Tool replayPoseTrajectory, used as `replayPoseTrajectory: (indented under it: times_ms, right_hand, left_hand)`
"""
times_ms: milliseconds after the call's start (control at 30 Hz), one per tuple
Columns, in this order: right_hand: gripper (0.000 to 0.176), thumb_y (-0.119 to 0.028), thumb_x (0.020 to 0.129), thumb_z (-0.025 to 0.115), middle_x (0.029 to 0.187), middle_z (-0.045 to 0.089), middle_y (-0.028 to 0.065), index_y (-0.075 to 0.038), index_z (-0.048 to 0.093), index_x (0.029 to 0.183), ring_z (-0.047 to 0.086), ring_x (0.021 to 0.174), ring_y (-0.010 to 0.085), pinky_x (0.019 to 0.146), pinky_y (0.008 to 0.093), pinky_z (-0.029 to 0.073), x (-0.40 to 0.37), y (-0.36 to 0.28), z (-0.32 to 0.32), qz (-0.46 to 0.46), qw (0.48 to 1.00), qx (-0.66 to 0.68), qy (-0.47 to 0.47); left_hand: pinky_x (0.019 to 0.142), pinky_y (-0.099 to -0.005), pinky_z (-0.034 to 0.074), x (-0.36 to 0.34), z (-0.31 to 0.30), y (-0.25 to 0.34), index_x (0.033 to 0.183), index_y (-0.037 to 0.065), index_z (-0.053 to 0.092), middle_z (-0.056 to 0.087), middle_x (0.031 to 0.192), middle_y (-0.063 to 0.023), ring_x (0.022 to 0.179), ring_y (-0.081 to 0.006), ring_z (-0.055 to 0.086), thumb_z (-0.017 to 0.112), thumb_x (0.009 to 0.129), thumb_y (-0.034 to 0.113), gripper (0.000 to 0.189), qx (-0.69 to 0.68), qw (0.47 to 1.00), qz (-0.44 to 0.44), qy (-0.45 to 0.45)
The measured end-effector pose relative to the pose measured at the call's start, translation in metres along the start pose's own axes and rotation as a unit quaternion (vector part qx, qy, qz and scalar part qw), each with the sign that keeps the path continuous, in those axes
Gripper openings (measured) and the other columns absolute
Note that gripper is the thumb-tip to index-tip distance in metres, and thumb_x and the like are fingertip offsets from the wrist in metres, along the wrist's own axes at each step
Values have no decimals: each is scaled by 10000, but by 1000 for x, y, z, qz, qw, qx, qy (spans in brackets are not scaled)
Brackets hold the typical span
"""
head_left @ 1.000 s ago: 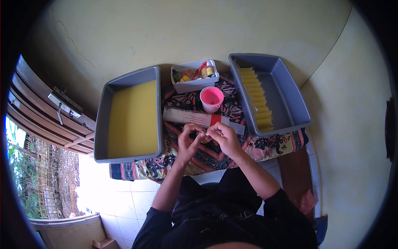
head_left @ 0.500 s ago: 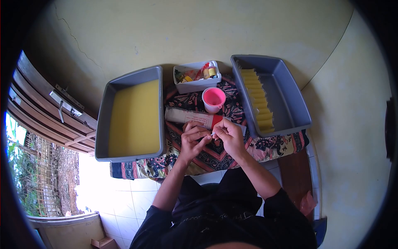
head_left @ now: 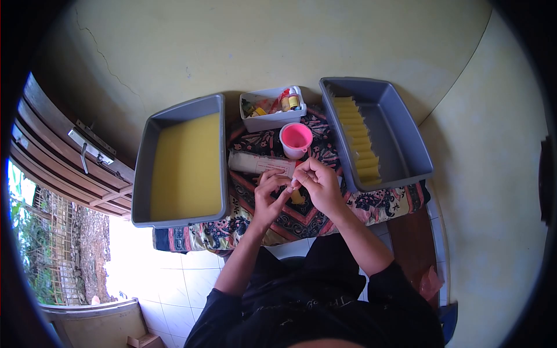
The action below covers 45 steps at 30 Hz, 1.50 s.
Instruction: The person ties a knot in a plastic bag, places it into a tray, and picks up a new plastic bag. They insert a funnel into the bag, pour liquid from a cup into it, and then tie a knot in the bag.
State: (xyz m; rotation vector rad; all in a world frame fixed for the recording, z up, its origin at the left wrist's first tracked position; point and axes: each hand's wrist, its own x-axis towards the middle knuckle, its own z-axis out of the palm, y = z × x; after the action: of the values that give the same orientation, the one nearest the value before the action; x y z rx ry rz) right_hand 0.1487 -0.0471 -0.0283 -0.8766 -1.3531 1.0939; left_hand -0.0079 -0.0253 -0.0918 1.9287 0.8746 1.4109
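My left hand (head_left: 270, 200) and my right hand (head_left: 317, 184) meet over the middle of the cloth, their fingertips pinched together on the whitish top of a small plastic bag. Its yellow-filled lower part (head_left: 297, 198) shows between and below the hands; the rest is hidden by my fingers. Just beyond them lies a long whitish plastic packet (head_left: 250, 162) with red print. A white cup with a pink inside (head_left: 295, 139) stands behind the packet.
A grey tub (head_left: 137, 191) of yellow liquid stands at left. The grey tub (head_left: 403, 130) at right holds a row of filled yellow plastic bags (head_left: 360, 139). A white box (head_left: 271, 122) with small bottles sits at the back. Patterned cloth (head_left: 380, 211) lies beneath.
Both hands have risen slightly, still pinching together. The yellow lower part of the bag now shows between them. The view has shifted slightly.
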Motion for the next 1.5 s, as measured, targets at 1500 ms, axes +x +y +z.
replayPoseTrajectory:
  times_ms: [1500]
  right_hand:
    - [285,-10,904,583,974,653,103,47,553,1181,662,824,131,777,254,521,-18,10,-44,113,993,28,3]
  left_hand:
    - [719,-223,504,-1,10,26,952,23,606,634,906,-39,806,-97,608,599,942,127,105,-409,830,-272,263]
